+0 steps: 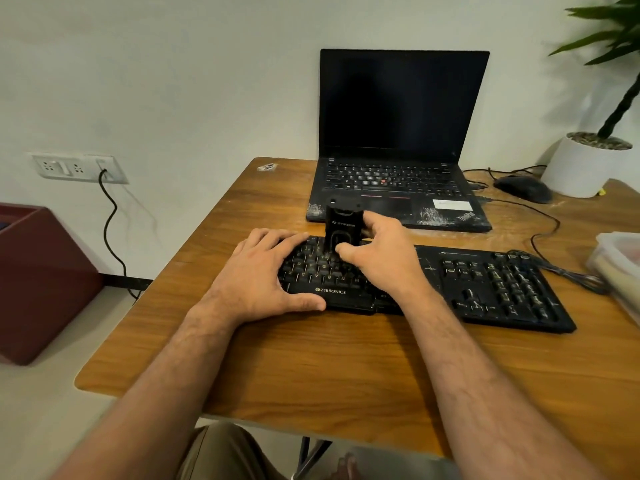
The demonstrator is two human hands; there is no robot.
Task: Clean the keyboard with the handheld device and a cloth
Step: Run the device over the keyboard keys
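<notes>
Left hand [263,271] flat on black plastic keyboard [485,289]; right hand [377,254] grips boxy black handheld device [343,226] upright on keys.

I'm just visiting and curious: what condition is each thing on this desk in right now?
Keyboard: flat on the table, being cleaned.
Device: upright on the keys, held.
Right hand: grips the device.
Left hand: flat, pressing the keyboard's left end.
Laptop: lid open, screen dark, palm rest scuffed white.
Mouse: idle beside the laptop, wired.
Wall socket: one cable plugged in.
</notes>
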